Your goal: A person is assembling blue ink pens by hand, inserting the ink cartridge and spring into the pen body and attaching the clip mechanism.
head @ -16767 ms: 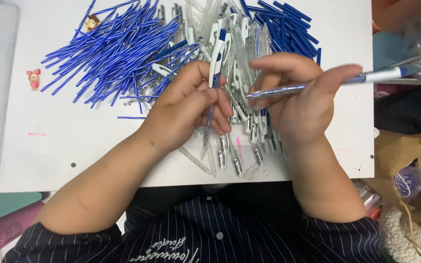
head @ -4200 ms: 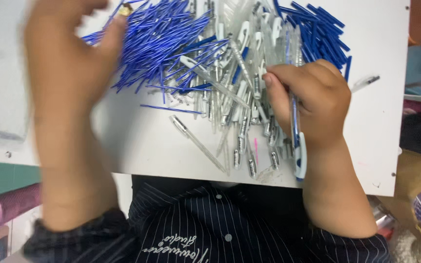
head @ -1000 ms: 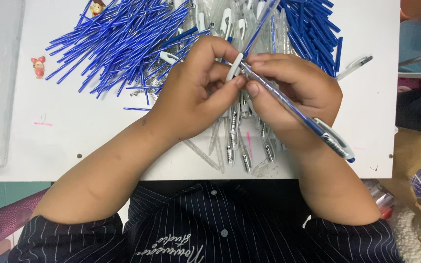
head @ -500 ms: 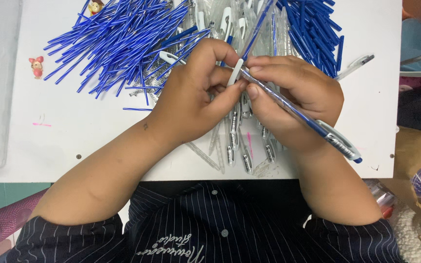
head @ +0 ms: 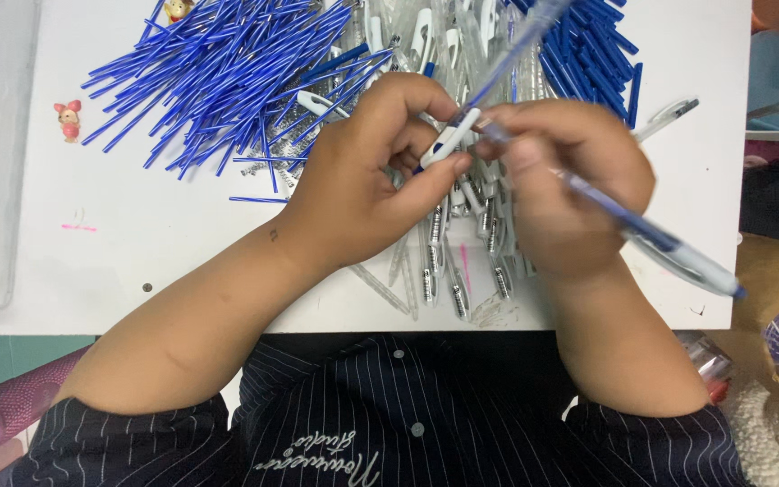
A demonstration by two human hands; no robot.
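Left hand (head: 367, 180): I see it pinching a small white plastic pen clip (head: 451, 144), above the white desk (head: 137, 261).
Right hand (head: 570, 189): clamped on a clear blue-inked pen barrel (head: 651, 239).
Axis: barrel runs lower-right to upper-left, its tip meeting the clip.

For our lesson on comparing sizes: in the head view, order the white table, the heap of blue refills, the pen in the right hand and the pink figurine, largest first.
1. White table
2. Heap of blue refills
3. Pen, held nearer the camera, so it looks bigger
4. Pink figurine
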